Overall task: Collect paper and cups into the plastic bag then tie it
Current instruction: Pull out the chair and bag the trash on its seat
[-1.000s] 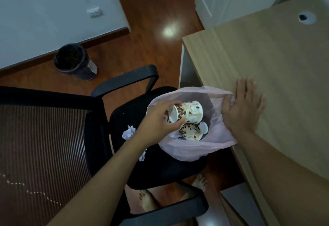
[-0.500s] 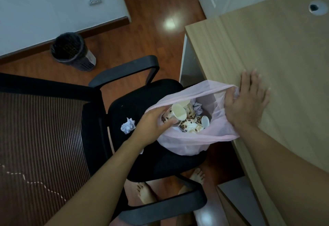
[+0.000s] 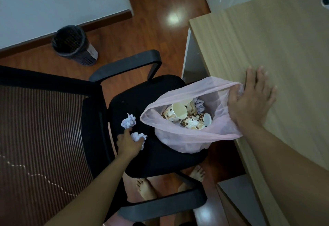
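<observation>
Pink plastic bag (image 3: 179,141) may slump if your flat-fingered right hand (image 3: 252,104), 3 o'clock, eases. Your left hand (image 3: 129,143), 8 o'clock, curls round a paper wad (image 3: 138,135).

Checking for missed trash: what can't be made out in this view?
- Bottom of the plastic bag: head view, covered by the cups.
- Whether the left hand grips the nearer paper ball: head view, its fingers hide it.
- Inside the waste bin: head view, too dark.
</observation>
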Available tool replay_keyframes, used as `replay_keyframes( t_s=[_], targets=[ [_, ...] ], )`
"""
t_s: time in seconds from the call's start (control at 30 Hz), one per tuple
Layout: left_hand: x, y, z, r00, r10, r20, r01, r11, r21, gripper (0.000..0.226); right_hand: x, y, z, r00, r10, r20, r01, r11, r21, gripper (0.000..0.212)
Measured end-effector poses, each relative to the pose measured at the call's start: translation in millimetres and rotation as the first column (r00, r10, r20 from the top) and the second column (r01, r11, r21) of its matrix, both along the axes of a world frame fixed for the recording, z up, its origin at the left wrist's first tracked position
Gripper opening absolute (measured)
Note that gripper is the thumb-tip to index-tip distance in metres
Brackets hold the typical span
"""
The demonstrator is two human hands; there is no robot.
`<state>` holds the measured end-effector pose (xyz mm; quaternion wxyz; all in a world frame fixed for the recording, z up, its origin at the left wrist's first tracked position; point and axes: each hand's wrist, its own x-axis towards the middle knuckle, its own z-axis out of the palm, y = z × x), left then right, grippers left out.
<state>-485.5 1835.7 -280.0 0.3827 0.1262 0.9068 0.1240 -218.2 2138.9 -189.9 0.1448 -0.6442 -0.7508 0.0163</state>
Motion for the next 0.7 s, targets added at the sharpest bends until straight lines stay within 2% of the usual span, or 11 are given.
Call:
replay_keyframes(
  t_s=[0.07,0.2,0.27,0.37,0.43,0.5,0.6,0.67,0.7],
  targets=[
    [7.0,-3.8,-17.5,0.999,-0.041,0.024,0.042,0.996,-0.078,0.075,0.3,0.5,-1.1,1.000,-0.003,0.001,0.003,1.000,0.000,0.068],
    [11.7,-7.4,-38.8,0.999,-0.049,0.019,0.050,0.997,-0.053,0.064,0.2,1.3,-3.7,1.000,0.000,-0.003,0.000,1.000,0.001,0.068],
    [10.7,-4.3,-40.5,0.998,-0.002,0.064,0.003,1.000,-0.019,0.061,-0.7,1.2,-3.8,1.000,-0.001,-0.002,0.001,1.000,0.003,0.068],
    [6.9,10.6,-24.9,0.952,0.230,0.202,-0.260,0.955,0.140,0.056,-1.0,0.5,-2.8,1.000,-0.004,0.002,0.003,1.000,0.012,0.068],
    [5.4,28.6,9.2,0.899,0.337,0.279,-0.408,0.877,0.254,0.040,-1.2,0.0,-1.3,1.000,-0.004,0.003,0.004,1.000,0.015,0.068],
    [1.3,44.1,48.7,0.866,0.393,0.308,-0.490,0.789,0.370,0.035,-1.4,-0.2,0.2,1.000,-0.004,0.003,0.004,1.000,0.015,0.068],
    [-6.7,59.8,107.1,0.870,0.423,0.252,-0.489,0.674,0.554,0.031,-1.6,0.0,1.2,1.000,-0.006,0.007,0.006,1.000,0.026,0.067],
    [-2.4,73.6,144.1,0.926,0.344,0.155,-0.350,0.627,0.696,0.032,-1.8,0.4,0.9,1.000,-0.009,0.012,0.008,1.000,0.031,0.068],
    [3.1,82.5,160.2,0.963,0.239,0.123,-0.248,0.614,0.750,0.036,-1.9,0.6,0.9,1.000,-0.010,0.011,0.009,1.000,0.028,0.068]
  ],
)
